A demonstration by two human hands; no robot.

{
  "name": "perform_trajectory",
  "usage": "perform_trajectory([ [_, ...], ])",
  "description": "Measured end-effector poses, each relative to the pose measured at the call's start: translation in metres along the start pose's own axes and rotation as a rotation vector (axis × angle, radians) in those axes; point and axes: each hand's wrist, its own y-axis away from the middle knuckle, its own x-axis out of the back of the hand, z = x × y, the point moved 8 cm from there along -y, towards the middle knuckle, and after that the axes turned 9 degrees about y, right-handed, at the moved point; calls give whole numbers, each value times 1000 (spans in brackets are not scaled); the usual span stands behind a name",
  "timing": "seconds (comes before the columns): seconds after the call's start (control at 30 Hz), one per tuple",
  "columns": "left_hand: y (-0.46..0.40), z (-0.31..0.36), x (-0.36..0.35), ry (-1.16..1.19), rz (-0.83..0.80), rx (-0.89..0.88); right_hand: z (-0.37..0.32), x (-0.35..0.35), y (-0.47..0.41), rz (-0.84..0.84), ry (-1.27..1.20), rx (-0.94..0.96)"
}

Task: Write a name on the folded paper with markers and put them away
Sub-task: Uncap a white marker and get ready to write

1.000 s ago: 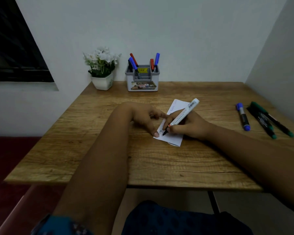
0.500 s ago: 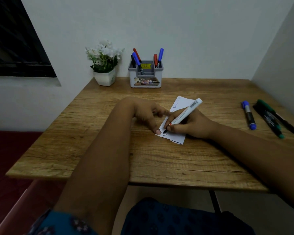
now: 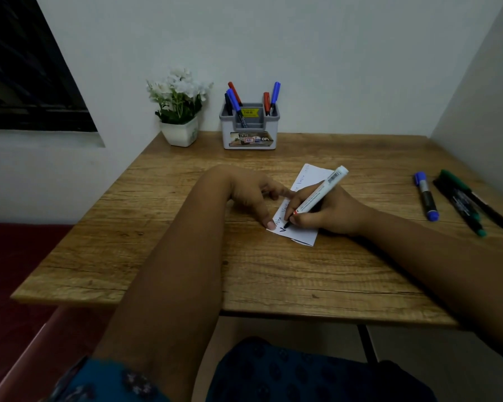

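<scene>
**A:** What had just changed?

**B:** A bold "V" had shown up on the folded paper [image 3: 301, 232] where it was blank a moment before. The right hand [image 3: 324, 211] pinched the white marker [image 3: 317, 197], tip on the paper. The left hand [image 3: 256, 195] pressed the paper down on the table [image 3: 186, 256] with straight fingers. So the writing had only begun.

**A:** How many markers were there?

**B:** One in the hand, three lying off to the right: a blue marker [image 3: 426, 198] and two green markers [image 3: 471, 207]. I counted about five in the holder [image 3: 249, 132].
</scene>
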Motion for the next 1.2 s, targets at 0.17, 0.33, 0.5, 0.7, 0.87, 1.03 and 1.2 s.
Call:
perform_trajectory([
  [0.17, 0, 0, -1, -10, -11, 0, 0, 1, 0, 6, 20, -5],
  [0.33, 1, 2, -1, -13, -2, 0, 3, 3, 0, 30, 0, -20],
  [0.5, 2, 3, -1, -19, -4, -3, 1, 2, 0, 27, 25, -11],
  [0.7, 3, 4, -1, -23, 1, 3, 3, 6, -1, 54, 32, -26],
  [0.87, 2, 4, -1, -16, -5, 4, 3, 5, 0, 45, 44, -26],
  [1.03, 1, 3, 0, -27, -7, 3, 1, 7, -1, 67, 13, -18],
  [1.2, 0, 2, -1, -28, -4, 8, 1, 5, 0, 71, 29, -24],
])
